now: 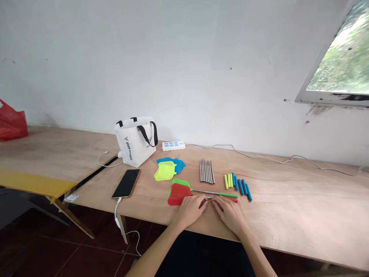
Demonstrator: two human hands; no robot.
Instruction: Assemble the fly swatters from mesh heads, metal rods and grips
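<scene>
A red fly swatter [178, 194] lies near the table's front edge, its mesh head at the left and the tip of its red handle showing at the right. My left hand [190, 211] has its fingers closed on the rod just beside the head. Farther right along the same rod, my right hand [229, 212] is closed too; fingers of both hide much of it. Just behind lies a green fly swatter [227, 195], its head partly under the red one. Beyond are loose yellow mesh heads [165, 171], blue heads [180, 166], several metal rods [206, 172], yellow grips [228, 181] and blue grips [243, 187].
A phone [126, 184] on a charging cable lies to the left on the wooden table [302, 215]. Behind it stands a white bag [135, 144] with black handles. A power strip [173, 146] sits by the wall, its cord trailing right. A red plastic bag [12, 121] is far left.
</scene>
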